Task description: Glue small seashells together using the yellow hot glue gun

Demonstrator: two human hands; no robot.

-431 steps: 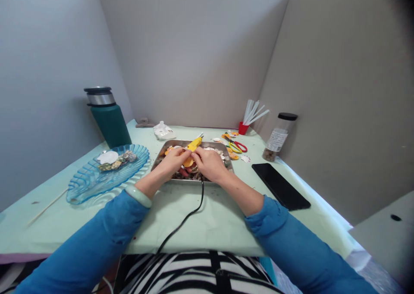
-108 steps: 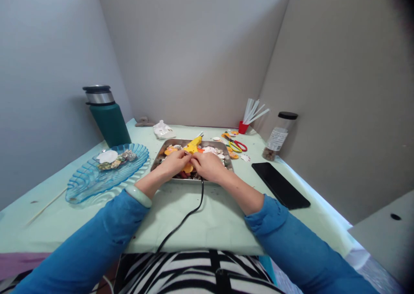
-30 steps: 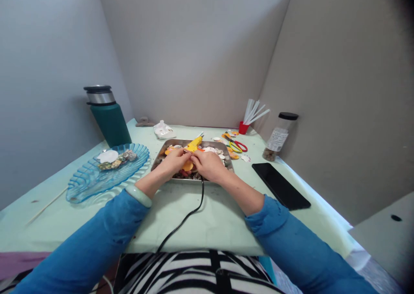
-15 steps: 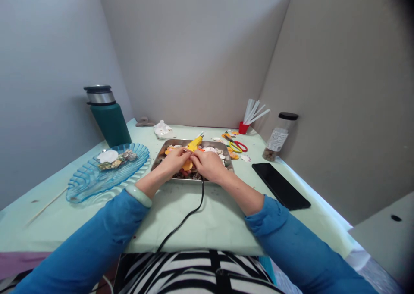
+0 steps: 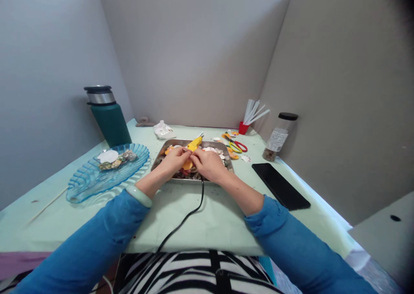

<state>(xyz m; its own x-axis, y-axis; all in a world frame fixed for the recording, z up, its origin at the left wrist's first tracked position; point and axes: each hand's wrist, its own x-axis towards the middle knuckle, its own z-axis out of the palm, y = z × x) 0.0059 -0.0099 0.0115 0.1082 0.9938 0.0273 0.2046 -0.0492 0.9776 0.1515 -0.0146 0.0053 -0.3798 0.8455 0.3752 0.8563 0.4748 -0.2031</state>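
My left hand (image 5: 176, 161) and my right hand (image 5: 207, 163) meet over a metal tray (image 5: 155, 168) filled with shells. The fingers of both are closed in a pinch, tips almost touching. A small pale edge shows at the left fingertips; what the hands hold is too small and covered to name. Just beyond the fingers a yellow glue gun (image 5: 195, 143) lies across the tray, its front end toward the back rim. Its black cord (image 5: 190, 214) runs out under my right hand to the table's front edge. An orange shell (image 5: 187, 164) shows beneath the fingers.
Left stands a blue glass dish (image 5: 84, 186) with shells and stones, a green bottle (image 5: 111, 123) behind it. Scissors (image 5: 238, 146), a red cup (image 5: 243, 128) of glue sticks, a jar (image 5: 278, 139) and a black phone (image 5: 280, 185) are to the right. A white packet (image 5: 163, 130) lies behind.
Both hands stay together over the tray. Only the right fingers shift very slightly; the other things stay in place.
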